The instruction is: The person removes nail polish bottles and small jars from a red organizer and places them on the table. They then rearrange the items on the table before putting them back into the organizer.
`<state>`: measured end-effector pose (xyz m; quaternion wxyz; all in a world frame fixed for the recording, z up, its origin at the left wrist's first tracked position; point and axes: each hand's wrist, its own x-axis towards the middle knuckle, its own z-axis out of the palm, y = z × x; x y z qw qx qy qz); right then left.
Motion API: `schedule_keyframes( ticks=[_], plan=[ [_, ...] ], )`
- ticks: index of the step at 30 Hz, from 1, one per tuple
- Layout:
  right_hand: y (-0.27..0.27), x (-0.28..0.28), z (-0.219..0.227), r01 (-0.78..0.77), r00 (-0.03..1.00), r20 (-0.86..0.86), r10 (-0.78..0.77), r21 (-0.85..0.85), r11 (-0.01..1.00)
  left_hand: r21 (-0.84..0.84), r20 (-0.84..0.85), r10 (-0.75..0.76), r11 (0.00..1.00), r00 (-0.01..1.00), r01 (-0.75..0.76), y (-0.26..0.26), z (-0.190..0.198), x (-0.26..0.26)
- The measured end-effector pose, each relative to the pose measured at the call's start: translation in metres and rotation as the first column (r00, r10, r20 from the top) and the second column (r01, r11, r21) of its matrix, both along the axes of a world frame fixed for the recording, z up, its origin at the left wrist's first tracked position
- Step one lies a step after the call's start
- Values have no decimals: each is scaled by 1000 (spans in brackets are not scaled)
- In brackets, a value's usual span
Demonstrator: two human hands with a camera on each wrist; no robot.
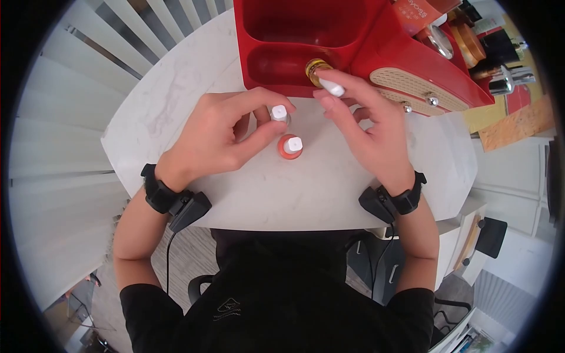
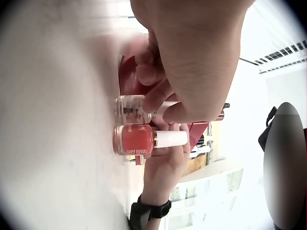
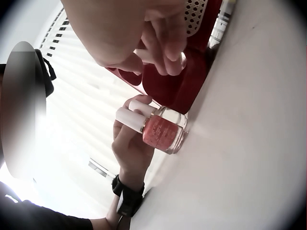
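My left hand (image 1: 220,132) pinches the white cap of a clear nail polish bottle (image 2: 132,109) between thumb and index finger; the bottle stands upright on the table. Right beside it stands a coral-red nail polish bottle (image 2: 136,139) with a white cap, untouched. My right hand (image 1: 371,120) holds a third nail polish bottle (image 1: 331,87) by its white cap, tilted, over the front compartment of the red organizer (image 1: 250,70). That bottle's yellowish body points away from me. In the right wrist view the fingers (image 3: 168,60) hide most of it.
Small drawers with woven fronts (image 1: 400,82) and round knobs are on the organizer's right part, with several cosmetics (image 1: 465,44) on top. White slats (image 1: 70,117) stand along the left. The table's rounded front edge (image 1: 276,228) lies close to the person's body.
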<state>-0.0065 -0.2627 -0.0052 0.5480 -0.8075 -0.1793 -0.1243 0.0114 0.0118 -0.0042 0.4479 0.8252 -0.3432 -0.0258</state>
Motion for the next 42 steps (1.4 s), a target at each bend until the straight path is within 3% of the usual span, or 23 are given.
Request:
schedule_keyframes(
  ticks=[2,4,8,10,16,20,22,26,28,32,35,37,40,42],
  plan=[
    [-4,2,-5,-17,997,-83,5,-150,988,24,-7,18,1000,1000,-18,0,0,0],
    [-4,2,-9,-26,995,-104,9,-157,987,-111,34,143,984,989,-139,-3,-5,-1],
    [0,4,-9,-64,993,-104,49,-153,986,-181,1,204,963,979,-200,-10,-4,-2],
    [1,4,-10,-65,993,-107,50,-141,988,-43,23,134,990,991,-133,-11,-2,-1],
    [1,3,-9,-89,990,-121,71,-148,985,9,125,82,996,989,-83,-13,-12,4],
    [1,1,-3,-99,989,-129,77,-175,980,38,133,89,995,987,-95,-11,-7,2],
    [0,1,-3,-91,990,-120,70,-175,980,81,57,64,994,996,-69,-8,4,-1],
    [-3,1,-6,-89,990,-121,70,-159,983,68,15,-53,996,998,52,1,17,-3],
    [-3,2,-8,-87,991,-112,69,-162,983,-25,-13,-233,972,972,233,-2,18,-4],
    [1,1,-5,-78,992,-110,62,-146,986,-68,-60,-244,968,968,240,-8,14,-13],
    [-1,3,-10,-79,995,-63,71,-135,988,5,-23,-133,991,991,133,-5,15,-13],
    [0,2,-8,-79,995,-75,69,-141,987,-214,12,67,975,998,-63,-1,7,-11],
    [-2,0,-7,-95,992,-100,79,-175,980,-149,77,156,978,985,-143,5,10,-7],
    [-3,1,-7,-112,989,-117,90,-201,973,-206,127,223,959,966,-194,3,8,-4]
  ],
)
